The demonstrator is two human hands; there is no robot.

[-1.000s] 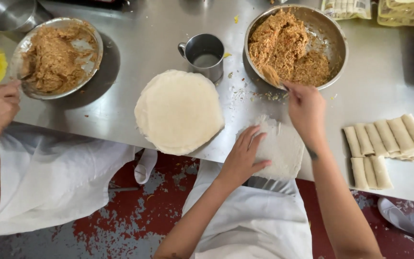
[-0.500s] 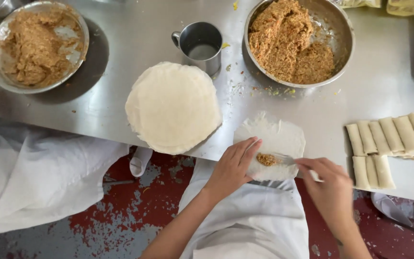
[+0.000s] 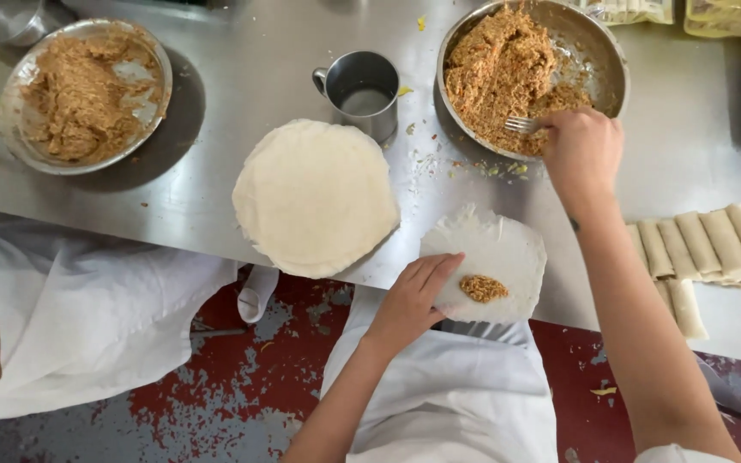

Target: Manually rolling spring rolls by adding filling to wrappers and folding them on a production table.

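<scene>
My left hand (image 3: 412, 297) lies flat on a thin round white wrapper (image 3: 490, 249) at the table's near edge. A small lump of brown filling (image 3: 483, 288) rests on the wrapper by my fingertips. My right hand (image 3: 581, 153) grips a metal fork (image 3: 523, 124) whose tines dig into the brown filling (image 3: 495, 73) in a round metal bowl (image 3: 602, 60) at the far right. A stack of round white wrappers (image 3: 315, 197) sits to the left of my left hand.
A metal mug (image 3: 362, 90) stands between the stack and the bowl. A second metal bowl of filling (image 3: 87, 94) is at the far left, near another person in white (image 3: 70, 317). Several rolled wrappers (image 3: 705, 253) lie at the right on the steel table (image 3: 242, 69).
My right hand has gone from the wrapper, where it left a lump of filling, back up to the bowl with the fork. My left hand stays on the wrapper.
</scene>
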